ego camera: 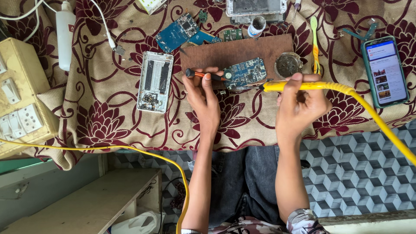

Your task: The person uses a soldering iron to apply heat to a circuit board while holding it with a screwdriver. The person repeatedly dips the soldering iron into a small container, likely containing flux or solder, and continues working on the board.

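The person's left hand (203,97) pinches a small screwdriver with an orange shaft and black knob (203,75), fingers curled around it, its tip resting against the left edge of a blue circuit board (245,72). The board lies on a brown wooden board (229,51) set on a maroon floral cloth (104,117). The right hand (300,102) is closed around the yellow handle of a soldering iron (299,86), whose tip meets the circuit board's lower right edge. Just right of the board sits a round tin of dark paste (287,64), then a yellow-green toothbrush (315,43). An opened white phone frame (155,81) lies to the left, a lit smartphone (385,71) far right
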Demonstrator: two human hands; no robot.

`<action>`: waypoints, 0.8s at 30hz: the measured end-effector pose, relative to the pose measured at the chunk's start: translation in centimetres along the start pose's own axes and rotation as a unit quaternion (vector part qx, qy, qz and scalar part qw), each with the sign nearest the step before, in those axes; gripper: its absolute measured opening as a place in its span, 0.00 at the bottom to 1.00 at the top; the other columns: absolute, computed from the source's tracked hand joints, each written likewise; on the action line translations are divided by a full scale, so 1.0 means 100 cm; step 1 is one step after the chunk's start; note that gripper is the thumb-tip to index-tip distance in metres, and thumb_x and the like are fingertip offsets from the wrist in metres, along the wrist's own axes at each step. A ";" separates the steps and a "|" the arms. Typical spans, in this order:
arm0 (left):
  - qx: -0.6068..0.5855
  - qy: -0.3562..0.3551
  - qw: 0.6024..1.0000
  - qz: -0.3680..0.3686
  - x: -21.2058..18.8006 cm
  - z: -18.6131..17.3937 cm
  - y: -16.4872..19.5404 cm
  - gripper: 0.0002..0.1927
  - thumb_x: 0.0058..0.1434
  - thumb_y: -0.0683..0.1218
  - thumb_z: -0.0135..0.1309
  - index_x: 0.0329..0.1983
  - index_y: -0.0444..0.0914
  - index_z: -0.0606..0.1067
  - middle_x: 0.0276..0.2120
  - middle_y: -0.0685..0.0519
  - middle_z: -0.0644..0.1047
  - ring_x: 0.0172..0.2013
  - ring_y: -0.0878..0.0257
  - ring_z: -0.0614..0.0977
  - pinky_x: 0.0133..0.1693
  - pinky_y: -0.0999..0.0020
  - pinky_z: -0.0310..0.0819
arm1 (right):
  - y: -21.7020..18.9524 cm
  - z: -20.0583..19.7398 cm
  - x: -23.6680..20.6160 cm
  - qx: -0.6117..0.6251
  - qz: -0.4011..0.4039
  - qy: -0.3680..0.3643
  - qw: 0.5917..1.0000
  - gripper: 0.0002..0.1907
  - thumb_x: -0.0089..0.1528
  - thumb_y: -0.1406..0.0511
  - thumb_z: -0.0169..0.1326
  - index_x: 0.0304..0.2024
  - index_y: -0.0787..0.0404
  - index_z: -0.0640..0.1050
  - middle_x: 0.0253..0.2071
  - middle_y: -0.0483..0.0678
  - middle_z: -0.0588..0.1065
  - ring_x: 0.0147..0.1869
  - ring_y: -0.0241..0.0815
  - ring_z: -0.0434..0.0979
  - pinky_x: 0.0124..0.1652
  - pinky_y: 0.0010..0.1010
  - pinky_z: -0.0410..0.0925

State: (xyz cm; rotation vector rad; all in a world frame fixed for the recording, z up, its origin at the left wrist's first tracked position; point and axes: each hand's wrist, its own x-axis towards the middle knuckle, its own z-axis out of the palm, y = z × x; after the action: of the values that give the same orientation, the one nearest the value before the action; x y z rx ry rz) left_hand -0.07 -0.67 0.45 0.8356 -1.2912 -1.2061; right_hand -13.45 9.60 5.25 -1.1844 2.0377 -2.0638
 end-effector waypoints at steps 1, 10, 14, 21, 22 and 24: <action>0.004 0.000 1.000 -0.001 0.000 0.000 0.000 0.05 0.79 0.40 0.40 0.53 0.34 0.62 0.46 0.42 0.81 0.46 0.59 0.85 0.50 0.65 0.80 | -0.001 0.001 -0.002 -0.006 0.006 -0.002 1.000 0.09 0.75 0.75 0.50 0.38 0.71 0.73 0.26 0.47 0.74 0.22 0.30 0.73 0.23 0.21 0.64; 0.009 -0.003 1.000 -0.004 0.000 -0.001 0.000 0.05 0.79 0.41 0.39 0.53 0.34 0.62 0.46 0.42 0.81 0.46 0.59 0.85 0.49 0.65 0.81 | -0.001 -0.002 0.002 -0.003 -0.002 0.012 1.000 0.09 0.76 0.75 0.50 0.38 0.71 0.73 0.27 0.48 0.75 0.22 0.30 0.72 0.24 0.20 0.63; 0.003 -0.003 1.000 0.000 0.000 -0.001 0.000 0.05 0.79 0.41 0.39 0.54 0.34 0.62 0.46 0.42 0.80 0.46 0.58 0.85 0.50 0.65 0.81 | -0.002 0.000 -0.002 -0.012 0.006 -0.002 1.000 0.08 0.76 0.75 0.50 0.39 0.71 0.73 0.28 0.47 0.74 0.23 0.30 0.73 0.24 0.20 0.64; -0.002 -0.002 1.000 0.003 -0.001 -0.001 -0.001 0.05 0.80 0.41 0.39 0.54 0.34 0.61 0.46 0.42 0.80 0.46 0.58 0.85 0.51 0.65 0.80 | 0.000 -0.003 0.002 -0.003 0.001 0.015 1.000 0.08 0.76 0.76 0.50 0.40 0.71 0.73 0.29 0.49 0.75 0.23 0.30 0.72 0.25 0.20 0.64; -0.003 -0.002 1.000 0.003 -0.001 0.000 -0.001 0.05 0.80 0.41 0.39 0.54 0.34 0.61 0.46 0.42 0.80 0.46 0.58 0.85 0.51 0.65 0.80 | 0.000 -0.002 0.000 -0.004 0.003 0.013 1.000 0.08 0.76 0.76 0.50 0.40 0.71 0.73 0.28 0.49 0.75 0.23 0.30 0.72 0.25 0.20 0.64; -0.001 -0.002 1.000 -0.002 -0.001 0.000 -0.001 0.05 0.79 0.41 0.39 0.54 0.34 0.62 0.46 0.42 0.80 0.46 0.58 0.85 0.50 0.65 0.80 | 0.000 -0.002 -0.001 -0.004 0.004 0.010 1.000 0.08 0.76 0.76 0.50 0.39 0.71 0.73 0.27 0.49 0.76 0.24 0.30 0.72 0.25 0.21 0.65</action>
State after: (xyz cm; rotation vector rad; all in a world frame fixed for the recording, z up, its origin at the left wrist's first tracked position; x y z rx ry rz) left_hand -0.02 -0.62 0.36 0.8358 -1.2916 -1.2128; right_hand -13.46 9.83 5.21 -1.1593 2.0565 -2.0747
